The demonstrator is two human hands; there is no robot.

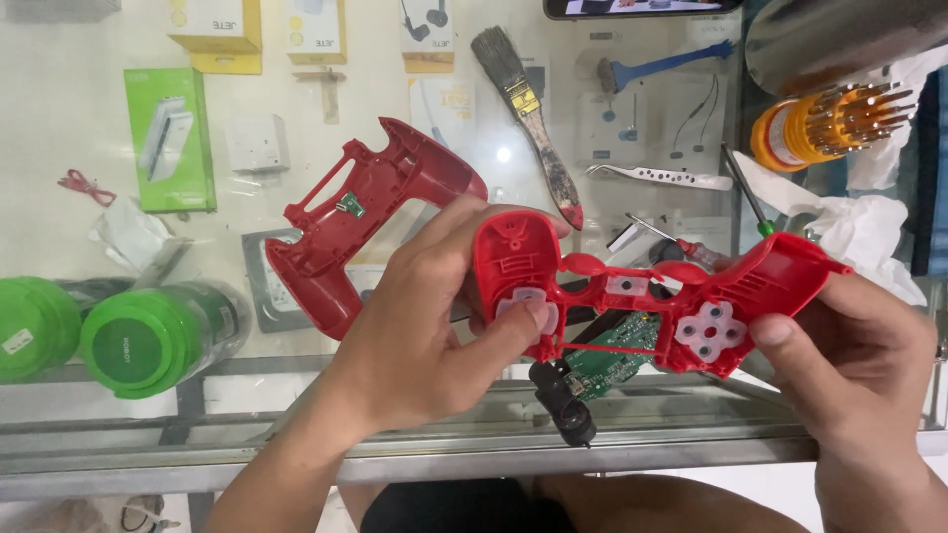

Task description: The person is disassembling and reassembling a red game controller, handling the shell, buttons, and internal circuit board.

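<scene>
Both hands hold a red game controller front shell (632, 291), inner side up, over the glass counter. My left hand (425, 326) grips its left handle, with the thumb pressing a translucent rubber button pad (523, 301). My right hand (859, 365) grips the right handle, thumb beside a cross-shaped rubber pad (709, 331). A green circuit board (617, 350) and a black vibration motor (563, 405) lie under the shell. The red back shell (365, 217) lies on the glass behind my left hand.
A worn paintbrush (533, 109), white tweezers (662, 178), a red-handled screwdriver (691, 249), a blue spudger (662, 67) and an orange screwdriver-bit holder (825, 126) lie beyond. Crumpled tissue (869, 227) is at right. Two green cylinders (148, 336) and a green box (170, 138) show at left.
</scene>
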